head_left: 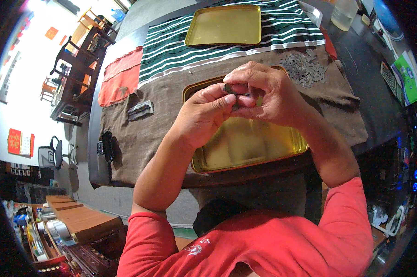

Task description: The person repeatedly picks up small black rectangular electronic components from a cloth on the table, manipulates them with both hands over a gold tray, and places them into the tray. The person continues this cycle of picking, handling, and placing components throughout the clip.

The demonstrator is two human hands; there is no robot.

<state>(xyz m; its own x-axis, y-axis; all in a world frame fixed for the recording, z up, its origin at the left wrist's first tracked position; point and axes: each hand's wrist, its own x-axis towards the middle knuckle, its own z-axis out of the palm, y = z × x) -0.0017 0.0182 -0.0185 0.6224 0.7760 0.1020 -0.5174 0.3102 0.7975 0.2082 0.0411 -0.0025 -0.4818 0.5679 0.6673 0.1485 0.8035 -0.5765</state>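
My left hand (203, 113) and my right hand (266, 90) meet above a gold metal tray (245, 147), the fingertips of both pinched together on a small dark grey metal piece (230, 89). Most of that piece is hidden by my fingers. A heap of similar small grey pieces (304, 68) lies on the brown cloth (162, 115) to the right of my right hand. A short stack of the same grey pieces (140, 110) lies to the left of my left hand.
A second gold tray (224, 25) sits farther back on a green and white striped cloth (171, 48). A red cloth (120, 78) lies at the left. A black object (107, 145) rests near the table's left edge. A clear cup (344, 14) stands at the back right.
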